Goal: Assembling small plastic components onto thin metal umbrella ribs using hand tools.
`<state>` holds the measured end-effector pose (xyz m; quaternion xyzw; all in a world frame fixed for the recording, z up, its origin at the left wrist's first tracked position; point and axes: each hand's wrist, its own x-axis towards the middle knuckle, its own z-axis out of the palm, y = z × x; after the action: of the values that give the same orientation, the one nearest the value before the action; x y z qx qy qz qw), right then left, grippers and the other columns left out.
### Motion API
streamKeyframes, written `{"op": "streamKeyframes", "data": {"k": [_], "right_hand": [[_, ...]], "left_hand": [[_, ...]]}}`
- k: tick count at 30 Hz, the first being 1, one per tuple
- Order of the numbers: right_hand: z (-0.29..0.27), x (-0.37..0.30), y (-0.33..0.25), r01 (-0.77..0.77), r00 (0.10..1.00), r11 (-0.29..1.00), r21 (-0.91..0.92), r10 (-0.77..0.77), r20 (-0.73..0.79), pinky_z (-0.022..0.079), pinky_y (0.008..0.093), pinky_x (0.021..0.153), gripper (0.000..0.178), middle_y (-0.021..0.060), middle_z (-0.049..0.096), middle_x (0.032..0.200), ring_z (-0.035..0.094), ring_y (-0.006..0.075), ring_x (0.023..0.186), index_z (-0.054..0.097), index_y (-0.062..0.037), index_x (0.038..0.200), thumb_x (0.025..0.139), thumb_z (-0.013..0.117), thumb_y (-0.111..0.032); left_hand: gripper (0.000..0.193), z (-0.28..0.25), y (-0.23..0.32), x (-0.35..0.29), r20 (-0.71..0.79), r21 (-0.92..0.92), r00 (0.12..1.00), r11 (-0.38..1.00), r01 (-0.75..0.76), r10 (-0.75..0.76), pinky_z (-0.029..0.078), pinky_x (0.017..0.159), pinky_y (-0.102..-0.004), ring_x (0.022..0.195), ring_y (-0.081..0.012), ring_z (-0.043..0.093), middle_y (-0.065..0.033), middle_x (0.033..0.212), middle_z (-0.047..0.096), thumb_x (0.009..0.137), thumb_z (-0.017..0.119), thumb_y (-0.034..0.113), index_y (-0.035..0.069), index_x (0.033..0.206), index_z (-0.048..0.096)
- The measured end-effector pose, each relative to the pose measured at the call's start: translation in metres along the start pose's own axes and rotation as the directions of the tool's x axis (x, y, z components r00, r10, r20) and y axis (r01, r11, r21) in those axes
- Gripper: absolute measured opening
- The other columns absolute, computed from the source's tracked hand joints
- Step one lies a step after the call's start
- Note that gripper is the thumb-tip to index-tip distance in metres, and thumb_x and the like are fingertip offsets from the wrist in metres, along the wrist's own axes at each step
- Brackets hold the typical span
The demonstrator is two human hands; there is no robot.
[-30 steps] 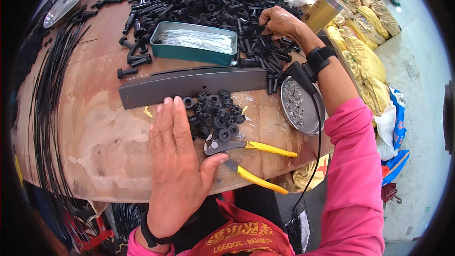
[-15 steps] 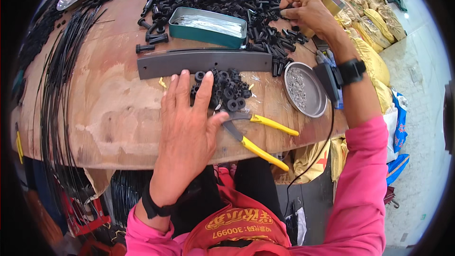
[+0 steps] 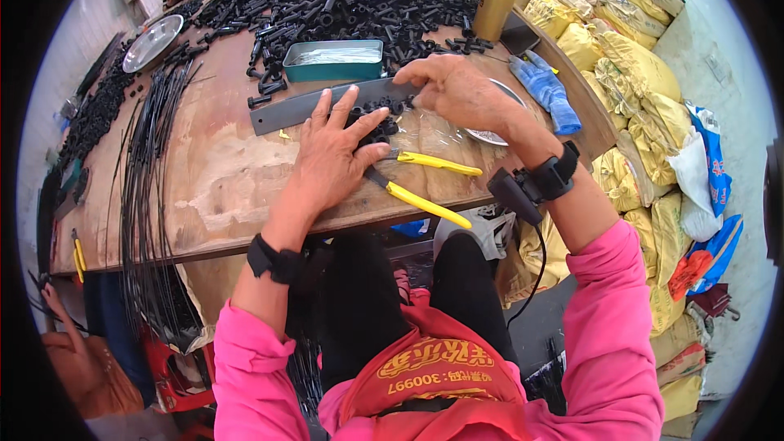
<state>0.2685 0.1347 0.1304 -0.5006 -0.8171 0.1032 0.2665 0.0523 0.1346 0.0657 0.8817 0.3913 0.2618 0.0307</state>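
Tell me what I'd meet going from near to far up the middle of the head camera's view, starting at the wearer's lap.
Red apron → yellow-handled pliers → small black rings → dark grey bar → teal tin → big heap of black parts.

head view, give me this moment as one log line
left hand: spread, at small black parts | right hand: near grey bar | yellow-handled pliers: on table

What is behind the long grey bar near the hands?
Behind the grey bar, the teal tin and, farther back, a pile of black parts show. The right hand covers the bar's right end and whatever lies there.
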Motion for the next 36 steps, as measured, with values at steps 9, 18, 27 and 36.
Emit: {"op": "streamKeyframes", "data": {"k": [9,18,27,36], "right_hand": [[-0.018,-0.063,-0.011,0.038,0.998,0.997,0.063,-0.035,-0.045,0.048,0.0376,0.072,0.026,0.0161,0.063,0.083,0.059,0.0305,0.077,0.064,-0.0004,0.099,0.076,0.064,-0.012],[0.015,-0.099,-0.037,0.149,0.987,0.977,-0.150,-0.139,0.076,0.040,0.0435,0.085,0.054,0.0120,0.056,0.108,0.050,0.0300,0.099,0.053,-0.0047,0.119,0.074,0.071,-0.027],[0.010,-0.033,-0.003,0.202,0.977,0.947,-0.251,-0.211,-0.011,0.044,0.0396,0.086,0.035,0.0164,0.057,0.103,0.050,0.0330,0.097,0.060,-0.0025,0.109,0.074,0.061,-0.005],[0.033,0.001,-0.012,0.143,0.987,0.971,-0.190,-0.126,0.098,0.043,0.0411,0.087,0.033,0.0179,0.056,0.103,0.050,0.0345,0.097,0.064,-0.0037,0.104,0.071,0.067,-0.011]], "left_hand": [[0.046,-0.005,-0.021,-0.012,-0.035,-0.187,0.998,0.981,0.052,-0.060,0.029,0.108,-0.0414,0.131,-0.0403,0.031,-0.0218,0.141,0.036,0.089,0.057,0.019,0.008,0.132,0.048],[0.059,-0.007,-0.019,-0.024,-0.078,-0.106,0.992,0.990,0.089,-0.097,0.029,0.108,-0.0425,0.132,-0.0405,0.030,-0.0242,0.141,0.033,0.087,0.060,0.023,0.001,0.137,0.037],[0.060,-0.010,-0.018,-0.025,-0.060,-0.093,0.989,0.988,0.127,-0.133,0.031,0.107,-0.0424,0.129,-0.0402,0.034,-0.0269,0.137,0.036,0.086,0.061,0.026,-0.001,0.134,0.039],[0.056,-0.006,-0.021,-0.027,-0.086,-0.069,0.988,0.990,0.124,-0.130,0.034,0.104,-0.0414,0.127,-0.0384,0.037,-0.0223,0.138,0.037,0.087,0.059,0.023,0.003,0.136,0.038]]}}
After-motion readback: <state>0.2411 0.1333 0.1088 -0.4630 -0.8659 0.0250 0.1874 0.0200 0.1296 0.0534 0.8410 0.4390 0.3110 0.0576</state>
